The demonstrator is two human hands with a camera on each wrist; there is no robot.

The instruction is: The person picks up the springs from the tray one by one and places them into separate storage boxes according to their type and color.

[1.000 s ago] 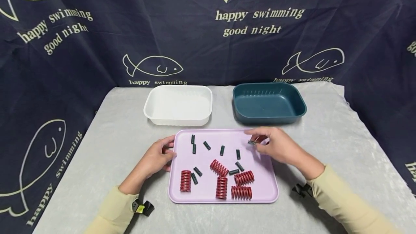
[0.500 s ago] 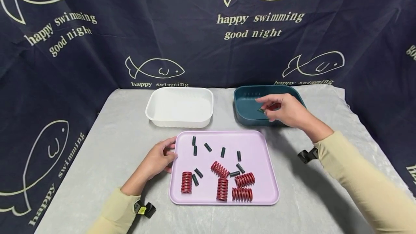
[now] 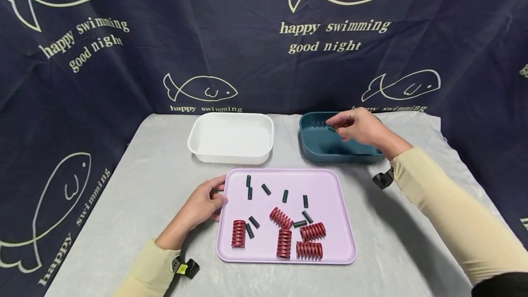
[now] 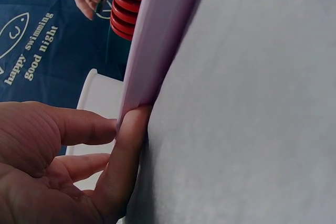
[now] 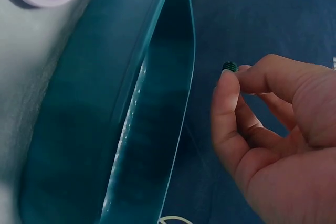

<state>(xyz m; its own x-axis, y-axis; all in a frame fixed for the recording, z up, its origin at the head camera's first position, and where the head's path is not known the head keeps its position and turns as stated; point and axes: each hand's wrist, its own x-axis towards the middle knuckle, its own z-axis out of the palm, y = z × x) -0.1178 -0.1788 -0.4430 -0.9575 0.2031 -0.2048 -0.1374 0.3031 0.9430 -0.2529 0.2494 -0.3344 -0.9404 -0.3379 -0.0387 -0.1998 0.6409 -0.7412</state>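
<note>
My right hand (image 3: 363,127) pinches a small dark green spring (image 3: 332,129) between thumb and fingertips, above the teal bin (image 3: 342,156). In the right wrist view the spring (image 5: 230,66) pokes out from the fingertips, clear of the bin's rim (image 5: 152,24). At its left edge, my left hand (image 3: 203,202) grips the lilac tray (image 3: 330,187); thumb and finger meet at the tray's rim (image 4: 144,72) in the left wrist view. Several small green springs (image 3: 285,196) and several thick red springs (image 3: 283,243) lie on the tray.
A white bin (image 3: 231,156) stands left of the teal one, behind the tray. Both bins sit near the back of the grey cloth-covered table (image 3: 132,187). A dark blue curtain (image 3: 264,49) with fish prints hangs behind and at the sides.
My right hand has carried the small green spring from the tray's far right corner up and away to above the teal bin. The left hand keeps its grip on the tray's edge.
</note>
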